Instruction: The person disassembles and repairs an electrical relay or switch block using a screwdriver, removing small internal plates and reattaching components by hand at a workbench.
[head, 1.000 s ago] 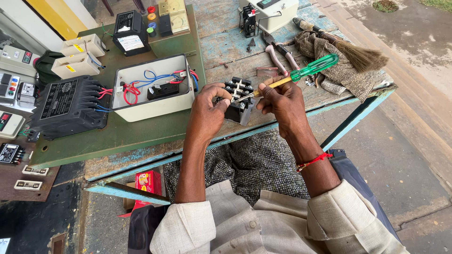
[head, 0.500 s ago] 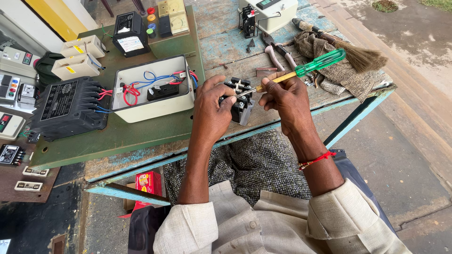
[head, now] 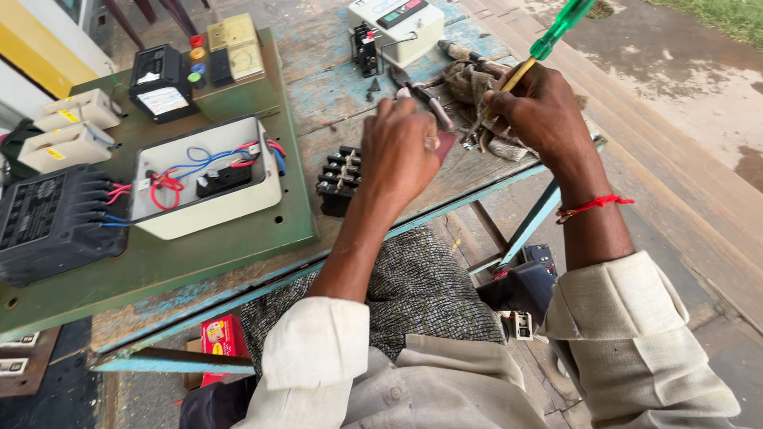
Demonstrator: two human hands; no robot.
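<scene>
hands come last in our left-to-right pass, so we begin at the far left edge, where a black finned switchgear block (head: 52, 222) lies on the green board (head: 238, 254) with red and blue leads running into the open cream enclosure (head: 208, 179) just beside it. right of the board, on the worn blue tabletop (head: 326, 71), sits the small black terminal block (head: 340, 179), resting free and partly hidden by our left hand (head: 401, 155). that hand hovers over it with fingers loosely curled and reaching on toward the pliers (head: 425, 99); we cannot tell whether it grips anything. further right, our right hand (head: 540, 107) is closed around a green-handled screwdriver (head: 556, 32), shaft (head: 518, 76) pinched between the fingers and handle pointing up and away, while the fingertips rest on the grey rag (head: 477, 83) near some small metal parts. to do this well, we judge it best to steady the terminal block flat with the left hand before bringing the tip down, to shift the grip onto the handle so the blade seats squarely in a screw, and to keep the loose bits on the rag from rolling off the table edge.
</scene>
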